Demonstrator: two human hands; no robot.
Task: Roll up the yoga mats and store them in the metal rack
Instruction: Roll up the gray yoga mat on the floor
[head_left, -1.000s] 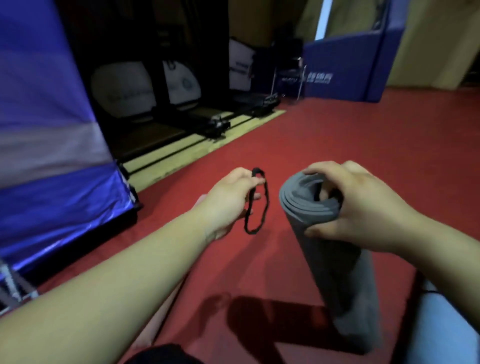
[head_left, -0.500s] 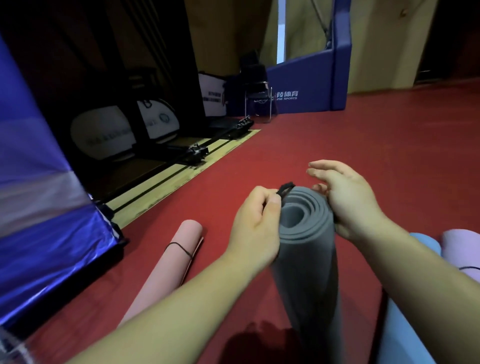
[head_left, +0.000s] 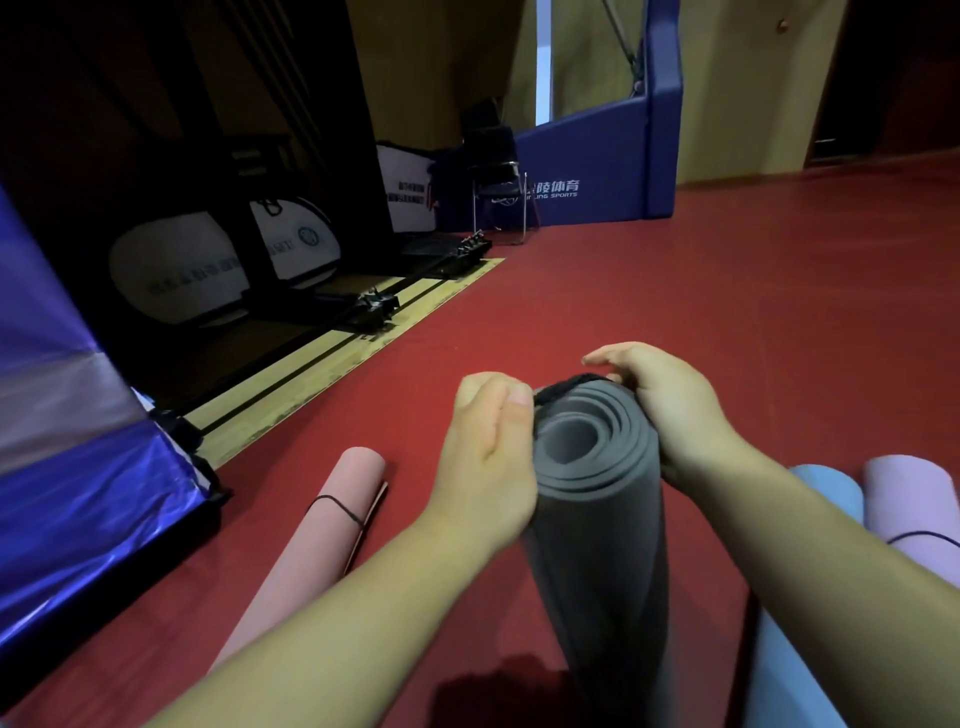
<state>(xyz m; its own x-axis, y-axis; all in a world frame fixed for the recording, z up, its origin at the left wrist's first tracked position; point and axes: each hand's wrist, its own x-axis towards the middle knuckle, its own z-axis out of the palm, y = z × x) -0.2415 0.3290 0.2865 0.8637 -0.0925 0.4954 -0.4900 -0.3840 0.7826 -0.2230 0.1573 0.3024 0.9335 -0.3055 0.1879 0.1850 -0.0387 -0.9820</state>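
A rolled grey yoga mat (head_left: 597, 509) stands tilted in front of me, its spiral end facing up. A black elastic band (head_left: 563, 387) stretches over the far rim of that end. My left hand (head_left: 488, 462) pinches the band at the mat's left side. My right hand (head_left: 670, 410) grips the band at the right side, fingers curled behind the roll. On the red floor lie a rolled pink mat (head_left: 317, 540) with a black band, a light blue roll (head_left: 800, 597) and a lilac roll (head_left: 914, 509) with a band. No metal rack is in view.
A shiny blue padded panel (head_left: 78, 467) rises close at the left. Dark equipment, white bags (head_left: 176, 270) and floor rails fill the far left. A black chair (head_left: 498, 176) and a blue barrier (head_left: 597, 171) stand at the back. Red floor (head_left: 727, 291) spreads to the right.
One second ago my left hand held the band apart from the mat while my right gripped the mat's top. Both hands now hold the band stretched over the mat's end.
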